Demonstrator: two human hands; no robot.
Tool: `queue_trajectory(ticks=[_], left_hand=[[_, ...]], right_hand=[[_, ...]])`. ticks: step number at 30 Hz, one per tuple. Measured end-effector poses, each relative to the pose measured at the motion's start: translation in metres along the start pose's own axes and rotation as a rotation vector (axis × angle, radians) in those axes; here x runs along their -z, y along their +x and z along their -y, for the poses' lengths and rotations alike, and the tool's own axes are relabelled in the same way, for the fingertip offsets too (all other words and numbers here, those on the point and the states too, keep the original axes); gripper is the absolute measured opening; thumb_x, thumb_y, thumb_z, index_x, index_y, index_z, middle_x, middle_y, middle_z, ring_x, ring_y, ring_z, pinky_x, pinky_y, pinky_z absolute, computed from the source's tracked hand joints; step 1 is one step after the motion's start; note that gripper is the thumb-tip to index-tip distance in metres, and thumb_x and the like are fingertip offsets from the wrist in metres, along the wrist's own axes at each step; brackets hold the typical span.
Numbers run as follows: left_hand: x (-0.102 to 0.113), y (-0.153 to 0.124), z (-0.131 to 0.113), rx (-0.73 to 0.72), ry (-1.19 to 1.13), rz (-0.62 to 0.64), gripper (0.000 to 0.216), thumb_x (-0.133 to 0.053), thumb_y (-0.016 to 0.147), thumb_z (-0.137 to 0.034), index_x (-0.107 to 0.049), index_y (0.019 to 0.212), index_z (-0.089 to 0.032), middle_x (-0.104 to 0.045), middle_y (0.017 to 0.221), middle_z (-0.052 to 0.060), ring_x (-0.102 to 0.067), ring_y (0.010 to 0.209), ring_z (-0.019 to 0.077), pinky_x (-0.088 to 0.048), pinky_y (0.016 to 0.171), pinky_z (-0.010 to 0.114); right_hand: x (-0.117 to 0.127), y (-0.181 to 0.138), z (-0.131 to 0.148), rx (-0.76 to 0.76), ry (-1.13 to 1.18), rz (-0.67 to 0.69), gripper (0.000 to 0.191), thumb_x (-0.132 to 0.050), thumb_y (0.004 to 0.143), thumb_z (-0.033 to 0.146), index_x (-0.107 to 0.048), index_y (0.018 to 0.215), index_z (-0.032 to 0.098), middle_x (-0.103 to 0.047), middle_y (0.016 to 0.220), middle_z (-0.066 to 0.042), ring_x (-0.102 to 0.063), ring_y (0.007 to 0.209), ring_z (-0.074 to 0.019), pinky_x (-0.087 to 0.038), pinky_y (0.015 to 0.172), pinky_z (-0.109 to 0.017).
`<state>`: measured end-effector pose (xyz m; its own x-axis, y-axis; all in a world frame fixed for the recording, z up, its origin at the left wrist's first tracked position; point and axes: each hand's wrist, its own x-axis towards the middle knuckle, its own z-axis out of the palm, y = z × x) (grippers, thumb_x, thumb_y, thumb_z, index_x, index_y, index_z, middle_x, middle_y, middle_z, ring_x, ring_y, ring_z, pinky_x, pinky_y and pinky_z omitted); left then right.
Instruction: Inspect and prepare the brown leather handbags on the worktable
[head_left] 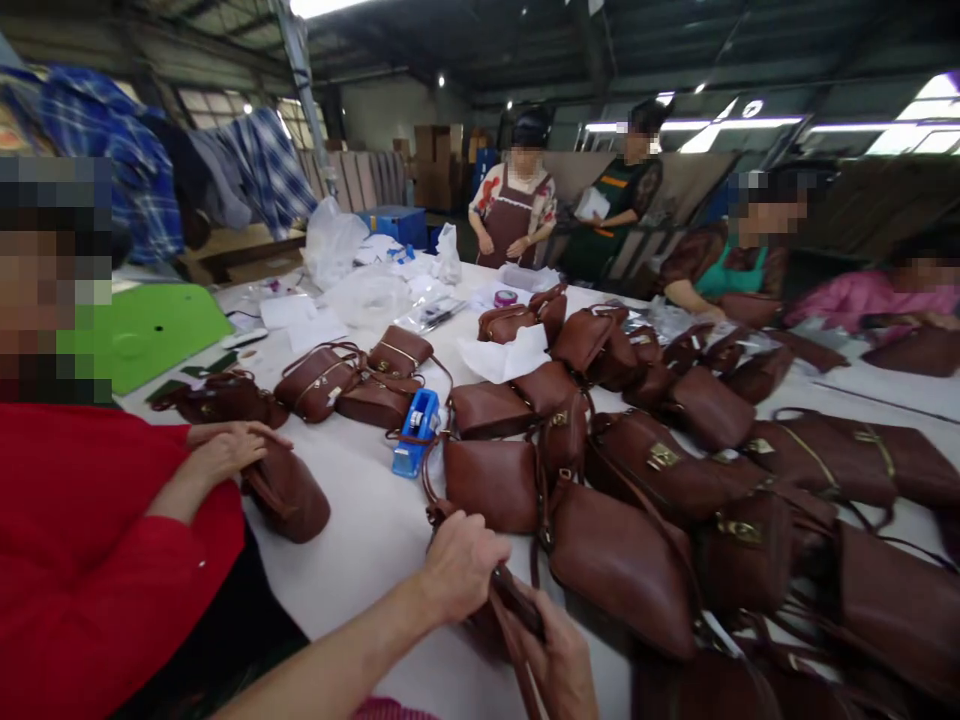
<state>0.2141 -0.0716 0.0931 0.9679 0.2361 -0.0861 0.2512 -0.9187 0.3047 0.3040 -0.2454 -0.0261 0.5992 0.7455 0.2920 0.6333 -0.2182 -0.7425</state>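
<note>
At the near edge of the table, a brown leather handbag (488, 632) is between my two hands. My left hand (463, 562) is closed on its upper edge, knuckles up. From the right side, my right hand (564, 655) grips the bag near a strap (514, 645), with the thumb along a dark edge. Much of this bag is hidden behind my hands and forearm. Just beyond it lie another brown bag (491, 485) and a larger brown bag (619, 565).
Many similar brown bags cover the right side of the white table (352, 545). A blue tape dispenser (415, 435) stands mid-table. At left, a person in red (112, 540) handles a brown bag (289, 490). Several co-workers stand or sit around the far side. Plastic bags (337, 250) lie behind.
</note>
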Motion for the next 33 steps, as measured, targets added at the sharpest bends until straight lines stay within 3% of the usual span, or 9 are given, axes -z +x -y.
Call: queue_trajectory(ticks=[3,9,11,16,19,21,24,28,33], left_hand=[[0.008,0.000,0.011,0.094,-0.048,0.017,0.016,-0.051,0.088,-0.017,-0.066,0.090,-0.024,-0.067,0.086,0.003,-0.058,0.091,0.0207,-0.041,0.082,0.035],[0.018,0.001,0.033,0.216,-0.093,0.038,0.019,-0.052,0.088,-0.017,-0.069,0.089,-0.026,-0.067,0.087,0.003,-0.060,0.090,0.0188,-0.040,0.084,0.034],[0.020,0.002,0.032,0.170,-0.056,0.031,0.020,-0.050,0.088,-0.015,-0.068,0.090,-0.024,-0.068,0.087,0.004,-0.059,0.091,0.0202,-0.040,0.083,0.035],[0.024,0.008,0.024,-0.192,0.109,0.063,0.014,-0.055,0.079,-0.009,-0.066,0.077,-0.017,-0.071,0.078,0.008,-0.058,0.087,0.0242,-0.041,0.084,0.040],[0.029,0.019,0.030,-0.169,-0.052,0.130,0.014,-0.058,0.074,-0.007,-0.067,0.073,-0.017,-0.070,0.073,0.007,-0.061,0.081,0.0231,-0.044,0.081,0.037],[0.034,0.028,0.040,-0.121,-0.218,0.155,0.018,-0.058,0.073,-0.006,-0.069,0.078,-0.019,-0.071,0.077,0.003,-0.062,0.080,0.0190,-0.046,0.079,0.031],[0.046,0.032,0.061,-0.042,-0.330,0.077,0.032,-0.046,0.078,-0.002,-0.067,0.096,-0.019,-0.070,0.094,0.001,-0.063,0.086,0.0137,-0.048,0.078,0.023],[0.047,0.004,0.076,0.111,-0.323,-0.125,0.043,-0.035,0.073,0.006,-0.060,0.104,-0.010,-0.062,0.104,0.011,-0.058,0.097,0.0188,-0.048,0.085,0.030],[0.007,-0.044,0.045,-0.113,-0.110,-0.230,0.018,-0.057,0.084,-0.017,-0.062,0.100,-0.023,-0.060,0.108,0.007,-0.057,0.095,0.0218,-0.051,0.083,0.036]], right_hand=[[0.002,0.000,0.000,0.046,0.007,0.069,0.040,-0.050,0.092,0.054,-0.067,0.110,0.023,-0.076,0.097,-0.006,-0.073,0.085,-0.0211,-0.060,0.074,-0.027],[0.002,-0.015,-0.009,0.072,-0.035,0.026,0.039,-0.049,0.094,0.051,-0.065,0.113,0.020,-0.075,0.102,-0.008,-0.073,0.091,-0.0217,-0.060,0.077,-0.027],[0.003,-0.016,-0.010,0.079,-0.052,0.035,0.038,-0.049,0.094,0.050,-0.064,0.113,0.021,-0.075,0.103,-0.008,-0.072,0.092,-0.0218,-0.060,0.078,-0.027],[0.015,-0.008,0.003,0.087,-0.134,0.136,0.031,-0.050,0.094,0.048,-0.063,0.106,0.023,-0.075,0.095,-0.007,-0.073,0.082,-0.0218,-0.058,0.068,-0.028],[0.019,0.003,0.028,0.107,-0.280,0.155,0.023,-0.053,0.092,0.043,-0.061,0.099,0.022,-0.072,0.079,-0.004,-0.069,0.065,-0.0227,-0.054,0.055,-0.030],[0.016,0.013,0.047,0.153,-0.343,0.144,0.025,-0.056,0.088,0.038,-0.058,0.107,0.021,-0.072,0.087,-0.007,-0.070,0.073,-0.0249,-0.056,0.061,-0.032],[0.004,0.028,0.065,0.191,-0.383,0.127,0.038,-0.053,0.086,0.028,-0.051,0.124,0.021,-0.068,0.114,-0.012,-0.069,0.094,-0.0274,-0.057,0.075,-0.036],[-0.005,0.037,0.051,0.189,-0.376,0.153,0.037,-0.049,0.088,0.024,-0.052,0.125,0.024,-0.070,0.111,-0.008,-0.070,0.094,-0.0252,-0.059,0.074,-0.033],[-0.024,0.034,0.032,0.176,-0.172,0.172,0.050,-0.053,0.085,0.031,-0.050,0.135,0.034,-0.071,0.112,-0.005,-0.069,0.098,-0.0282,-0.062,0.079,-0.039]])
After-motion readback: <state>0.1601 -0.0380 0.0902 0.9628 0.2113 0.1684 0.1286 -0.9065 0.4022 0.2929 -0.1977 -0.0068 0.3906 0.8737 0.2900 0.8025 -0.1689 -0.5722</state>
